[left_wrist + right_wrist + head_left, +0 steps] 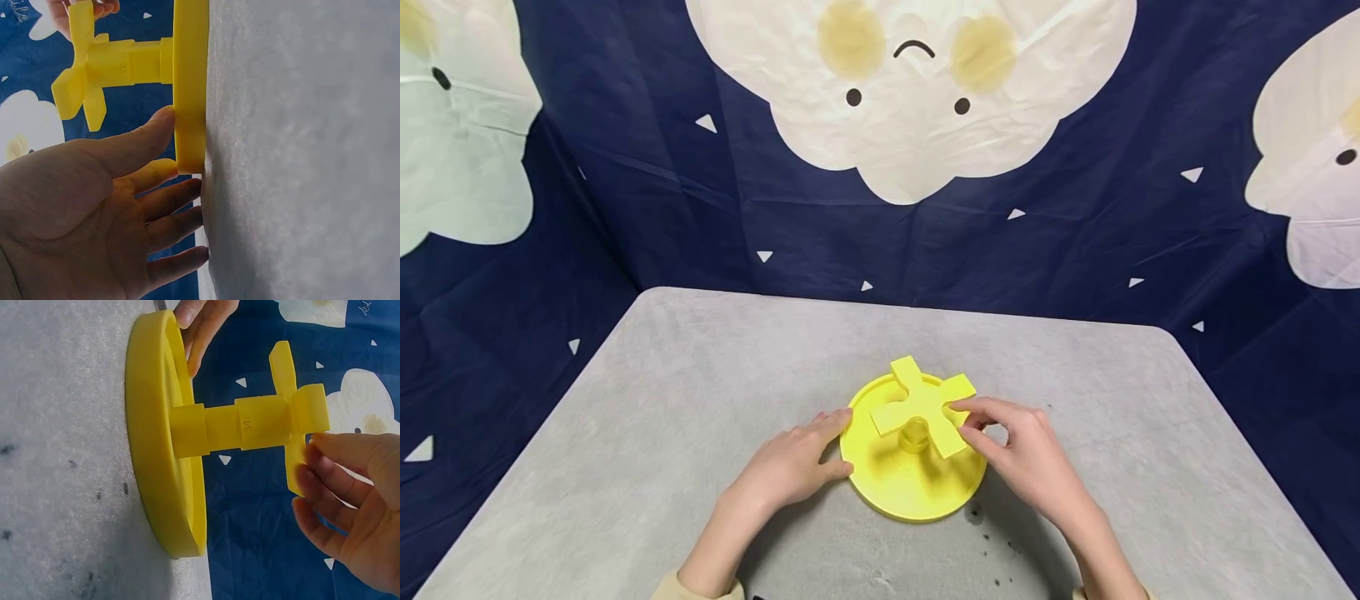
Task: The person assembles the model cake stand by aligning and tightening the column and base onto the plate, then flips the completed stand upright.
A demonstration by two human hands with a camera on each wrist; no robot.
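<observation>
A round yellow plastic base with a low rim lies flat on the table. From its middle rises a stepped yellow post with small raised figures on its side. On top sits a yellow cross-shaped piece with several flat arms. My left hand touches the left rim with thumb and index finger, the other fingers stretched to the table in the left wrist view. On the right, my right hand pinches the cross-shaped piece at the notch between two arms, fingertips bent toward each other.
The grey table has rounded far corners and some dark specks near the right forearm. Behind and beside it hangs a dark blue cloth printed with white clouds and small triangles.
</observation>
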